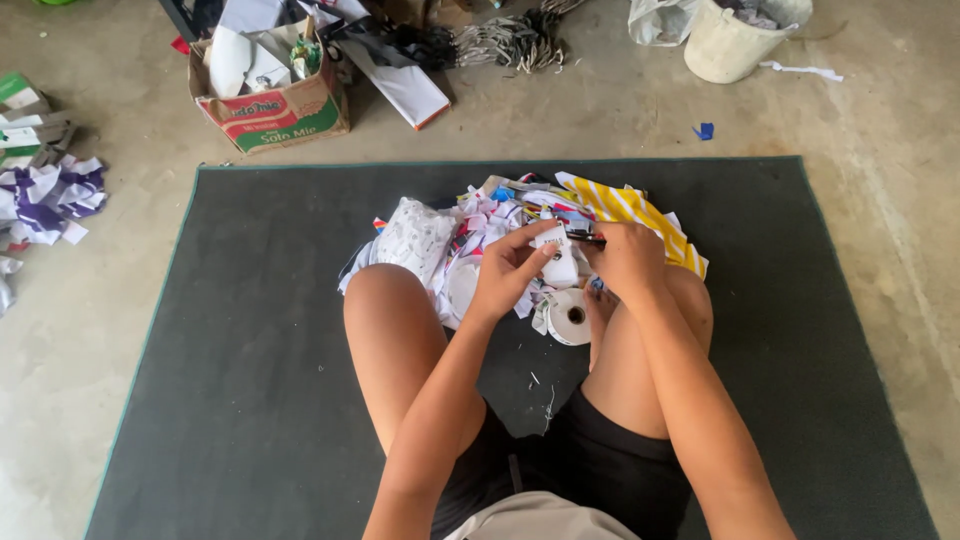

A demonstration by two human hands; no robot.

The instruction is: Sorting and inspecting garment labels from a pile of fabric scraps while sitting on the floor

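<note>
— What are we holding here?

— Our left hand is curled around a small white paper piece, fingers closed on it from the left with the thumb on its face. Our right hand is closed too, pinching a thin dark tool with a touch of red on it; we cannot tell whether it is a pen or a cutter. Its tip meets the top of the white piece, so both hands touch there.

— And where does that piece sit?

— Between the two hands, above our crossed legs, just over a white tape roll that lies on the dark mat by our right shin. Beyond the hands a heap of paper scraps is piled, with a yellow-and-white striped cloth at its right side and a white printed bag at its left, near our left knee.

— Any containers?

— A cardboard box stands on the concrete past the mat's far left corner, stuffed with white sheets and crumpled paper. A pale bucket stands at the far right, holding greyish scraps, with a plastic bag just beside it. Purple-and-white scraps lie well off to the left.
</note>
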